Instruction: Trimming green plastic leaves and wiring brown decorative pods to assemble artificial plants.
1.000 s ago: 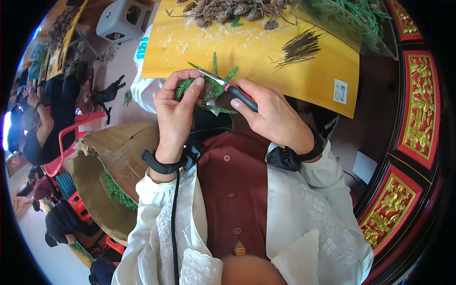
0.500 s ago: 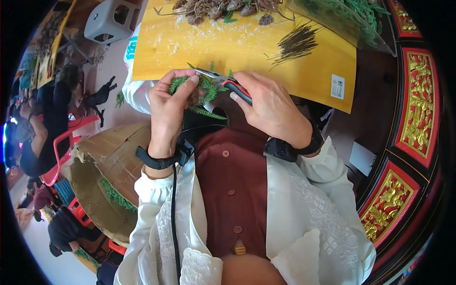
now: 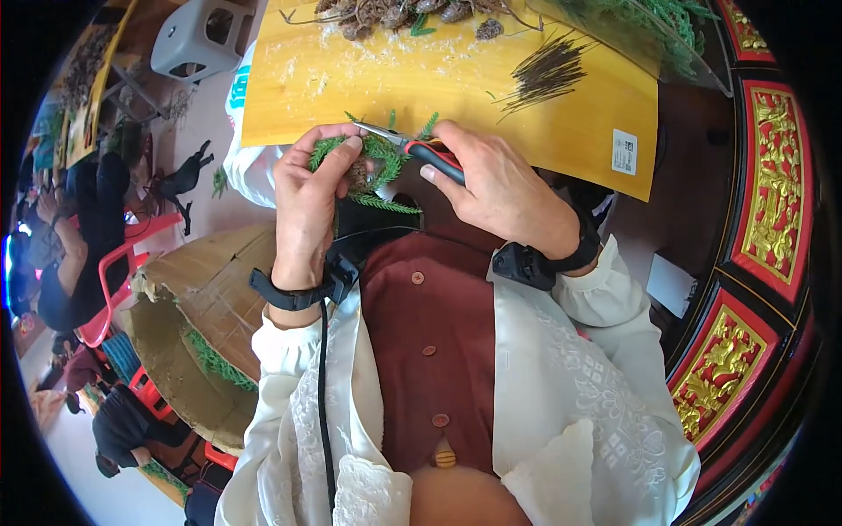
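Note:
My left hand [image 3: 307, 188] pinches a green artificial pine sprig [image 3: 383, 167] between thumb and fingers, just off the table's near edge. A brown pine cone [image 3: 359, 178] shows among its needles, partly behind the thumb. In my right hand [image 3: 510, 195] is a pair of needle-nose pliers [image 3: 436, 163] with black and red handles. Their metal jaws point left and reach the top of the sprig beside my left fingertips. Whether the jaws grip anything is too small to tell.
On the yellow table [image 3: 395, 83] lie a heap of pine cones [image 3: 399, 12], a bundle of thin dark wires [image 3: 545, 74] and a clear bin of greenery [image 3: 649, 31]. A torn cardboard box [image 3: 202, 324] stands at my left. People sit farther left, near a grey stool [image 3: 195, 44].
The pliers' jaws have shifted slightly left and up along the sprig. My right wrist has turned a little, and a green tip now stands up beside my right index finger.

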`<state>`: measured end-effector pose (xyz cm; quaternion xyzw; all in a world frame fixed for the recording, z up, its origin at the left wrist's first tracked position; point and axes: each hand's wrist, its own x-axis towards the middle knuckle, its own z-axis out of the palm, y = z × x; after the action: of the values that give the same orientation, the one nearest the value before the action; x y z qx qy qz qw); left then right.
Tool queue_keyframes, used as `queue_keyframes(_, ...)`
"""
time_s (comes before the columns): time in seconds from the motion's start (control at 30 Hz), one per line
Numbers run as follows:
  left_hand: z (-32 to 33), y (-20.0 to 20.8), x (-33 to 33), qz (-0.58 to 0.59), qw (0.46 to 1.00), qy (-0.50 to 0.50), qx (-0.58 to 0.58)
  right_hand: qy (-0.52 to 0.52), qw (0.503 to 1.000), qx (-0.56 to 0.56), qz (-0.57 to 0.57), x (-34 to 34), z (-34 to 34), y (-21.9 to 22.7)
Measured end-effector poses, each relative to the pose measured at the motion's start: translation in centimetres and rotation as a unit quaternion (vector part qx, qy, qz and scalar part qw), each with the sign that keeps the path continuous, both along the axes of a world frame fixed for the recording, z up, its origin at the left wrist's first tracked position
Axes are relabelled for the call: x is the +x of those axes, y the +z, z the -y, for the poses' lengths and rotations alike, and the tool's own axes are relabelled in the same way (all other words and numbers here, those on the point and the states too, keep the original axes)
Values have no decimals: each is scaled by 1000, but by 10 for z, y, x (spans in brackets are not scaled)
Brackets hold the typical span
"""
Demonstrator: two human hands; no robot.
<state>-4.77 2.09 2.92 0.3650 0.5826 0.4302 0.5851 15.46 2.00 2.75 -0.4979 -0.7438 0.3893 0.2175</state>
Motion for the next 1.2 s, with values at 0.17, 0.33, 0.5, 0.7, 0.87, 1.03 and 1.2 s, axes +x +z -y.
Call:
queue_keyframes(0.17,0,-1,-3,-1,1000,-12,-7,29,999,8,36,2,-6,-4)
queue_keyframes(0.33,-3,-7,-14,79,995,-34,-49,36,990,112,75,1,-15,-10)
queue_keyframes(0.5,-14,-16,-30,224,961,-55,-151,20,911,333,241,-10,-18,-7)
queue_keyframes(0.7,-12,-6,-21,256,955,17,-148,58,792,478,375,-17,-32,11)
queue_keyframes(0.87,-7,-8,-23,182,983,4,-41,47,814,484,318,-11,-36,17)
queue_keyframes(1.03,0,-8,-22,90,993,35,73,40,975,179,128,4,-31,7)
queue_keyframes(1.2,4,1,-13,50,990,51,118,67,998,12,12,-5,-28,8)
